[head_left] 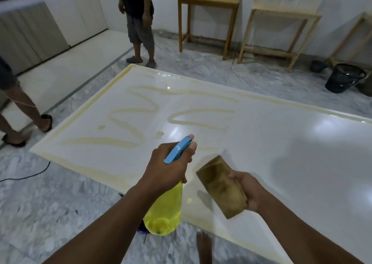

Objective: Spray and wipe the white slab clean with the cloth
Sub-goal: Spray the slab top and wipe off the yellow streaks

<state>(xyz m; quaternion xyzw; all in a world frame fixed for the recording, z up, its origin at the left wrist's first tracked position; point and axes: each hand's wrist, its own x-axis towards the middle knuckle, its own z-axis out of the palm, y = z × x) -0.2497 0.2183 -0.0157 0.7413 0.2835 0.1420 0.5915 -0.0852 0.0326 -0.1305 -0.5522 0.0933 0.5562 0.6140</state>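
The spray bottle point(164, 209) is gripped by the left hand point(169, 167), its nozzle aimed at yellowish streaks point(141, 102) on the white slab point(281, 143) laid flat on the floor. The folded cloth point(221, 187) is clutched in the right hand point(249, 191) above it, ready for wiping.

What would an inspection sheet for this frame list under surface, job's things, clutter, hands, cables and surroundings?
Surface: white slab flat on the marble floor; yellowish streaks across its left part and edges, right part glossy.
Job's things: yellow spray bottle with blue head; brownish folded cloth.
Clutter: black basket on the floor, far right.
Hands: left hand grips the spray bottle, nozzle towards the streaks; right hand holds the cloth above the slab.
Cables: black cable on the floor left of the slab.
Surroundings: wooden tables along the wall; one bystander at the slab's far edge, another at left.
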